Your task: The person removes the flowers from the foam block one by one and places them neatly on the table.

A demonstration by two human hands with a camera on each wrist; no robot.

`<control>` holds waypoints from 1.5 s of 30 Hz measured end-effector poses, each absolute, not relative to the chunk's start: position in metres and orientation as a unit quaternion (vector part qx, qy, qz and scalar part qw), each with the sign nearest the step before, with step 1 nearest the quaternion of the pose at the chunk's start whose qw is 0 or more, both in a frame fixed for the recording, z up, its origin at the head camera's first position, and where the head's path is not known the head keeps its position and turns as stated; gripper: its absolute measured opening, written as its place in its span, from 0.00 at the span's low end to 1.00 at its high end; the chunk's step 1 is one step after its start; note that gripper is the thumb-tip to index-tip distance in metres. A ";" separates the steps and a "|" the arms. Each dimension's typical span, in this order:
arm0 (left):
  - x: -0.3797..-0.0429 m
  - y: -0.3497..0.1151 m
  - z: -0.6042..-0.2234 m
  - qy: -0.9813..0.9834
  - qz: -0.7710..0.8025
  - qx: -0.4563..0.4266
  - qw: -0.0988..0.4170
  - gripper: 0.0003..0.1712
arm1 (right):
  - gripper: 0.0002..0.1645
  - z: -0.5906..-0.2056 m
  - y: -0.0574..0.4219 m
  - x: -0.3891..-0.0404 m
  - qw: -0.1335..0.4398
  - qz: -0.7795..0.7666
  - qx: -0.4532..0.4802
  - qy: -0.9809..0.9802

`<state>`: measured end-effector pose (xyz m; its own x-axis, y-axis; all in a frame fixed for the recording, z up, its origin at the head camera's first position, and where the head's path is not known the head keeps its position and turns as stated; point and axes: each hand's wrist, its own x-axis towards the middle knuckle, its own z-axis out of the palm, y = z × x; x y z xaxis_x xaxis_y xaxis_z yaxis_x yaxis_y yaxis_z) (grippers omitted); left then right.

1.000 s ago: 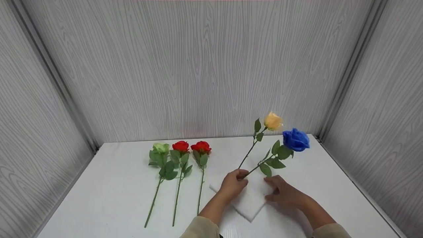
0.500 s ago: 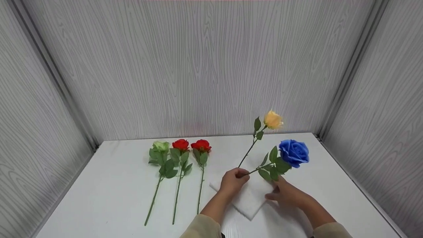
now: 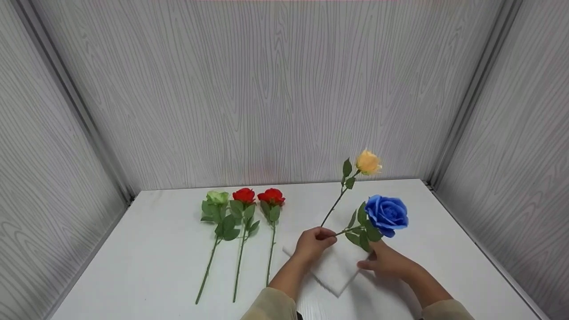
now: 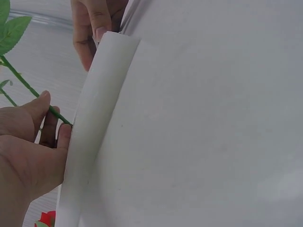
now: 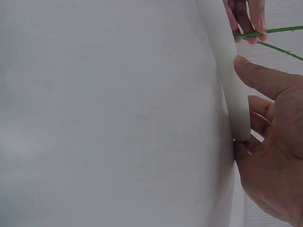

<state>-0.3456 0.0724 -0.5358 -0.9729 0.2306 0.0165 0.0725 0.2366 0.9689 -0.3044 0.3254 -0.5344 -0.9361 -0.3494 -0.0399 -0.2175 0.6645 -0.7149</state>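
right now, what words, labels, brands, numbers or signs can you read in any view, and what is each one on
None: no word, label, brand, number or sign is readable in any view.
The white sheet shows no print, nor do the blue rose, yellow rose, green rose or red roses.
The back wall shows only wood-grain lines.

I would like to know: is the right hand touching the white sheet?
Touching: in the right wrist view, the right hand has its thumb resting on the curled edge of the white sheet.
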 end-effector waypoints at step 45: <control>-0.347 0.076 -0.546 0.745 0.662 0.077 0.005 0.09 | 0.49 -0.536 0.326 -0.302 0.096 -0.357 -0.132 0.920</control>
